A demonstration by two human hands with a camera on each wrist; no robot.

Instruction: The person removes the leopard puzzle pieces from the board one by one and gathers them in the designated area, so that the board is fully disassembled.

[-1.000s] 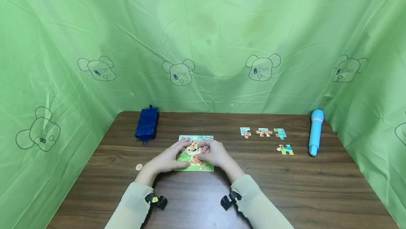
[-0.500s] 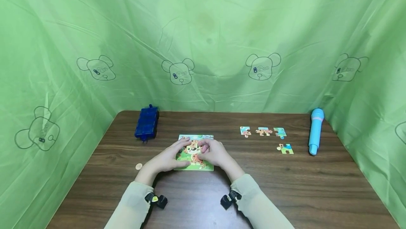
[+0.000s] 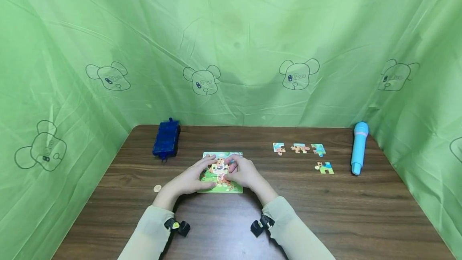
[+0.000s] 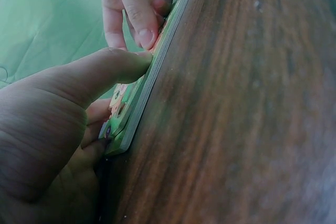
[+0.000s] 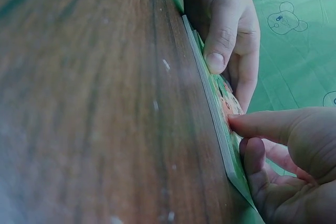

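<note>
A jigsaw puzzle [image 3: 230, 188] with a spotted cartoon leopard lies in its frame board near the middle of the table. My left hand [image 3: 189, 178] rests on its left half, fingers long and spread, thumb tip pressing near the front. From the other side my right hand [image 3: 245, 174] touches the puzzle. In the right wrist view its thumb [image 5: 262, 124] presses the picture while the other fingers are loosely bent. No loose piece shows between either hand's fingers. The hands hide parts of the puzzle's left and right sides.
Several loose puzzle pieces [image 3: 300, 148] lie at the back right. A light-blue toy microphone [image 3: 359, 148] is beyond them. At the back left sits a blue translucent case [image 3: 166, 140]. A small round disc [image 3: 157, 188] lies left of my left wrist. Green cloth [image 3: 231, 51] surrounds the table.
</note>
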